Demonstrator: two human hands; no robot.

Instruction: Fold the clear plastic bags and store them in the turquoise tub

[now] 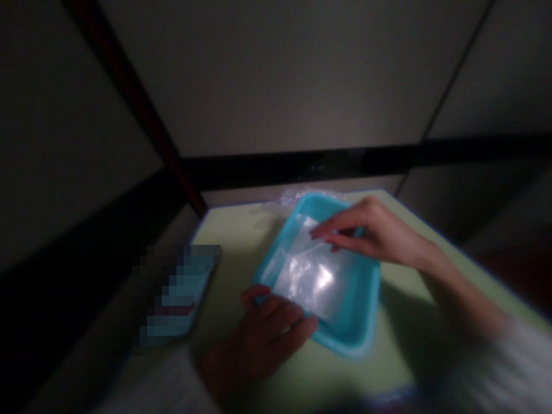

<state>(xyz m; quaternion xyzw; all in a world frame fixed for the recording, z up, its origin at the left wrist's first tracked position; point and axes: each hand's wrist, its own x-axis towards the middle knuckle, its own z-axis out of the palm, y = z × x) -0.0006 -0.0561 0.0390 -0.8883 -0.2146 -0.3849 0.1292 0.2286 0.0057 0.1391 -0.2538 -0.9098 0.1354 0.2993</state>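
A turquoise plastic tray (pixel 366 310) with raised sides sits at an angle on the pale green table. In it lies a clear, shiny plastic bag (pixel 302 276) with light glaring off it. My right hand (pixel 375 230) reaches over the tray from the right, thumb and fingertips pinched on the bag's upper part. At the near left corner, my left hand (pixel 271 333) has its fingers curled over the tray's rim, close to the lower edge of the bag. Blur hides whether those fingers also touch the bag. What the bag contains cannot be made out.
Crumpled clear plastic (pixel 291 198) lies behind the tray at the table's far edge. A pixelated flat, bluish object (pixel 185 293) is at the table's left side. The pale green table (pixel 241 230) stands against panelled walls (pixel 293 75) in dim light.
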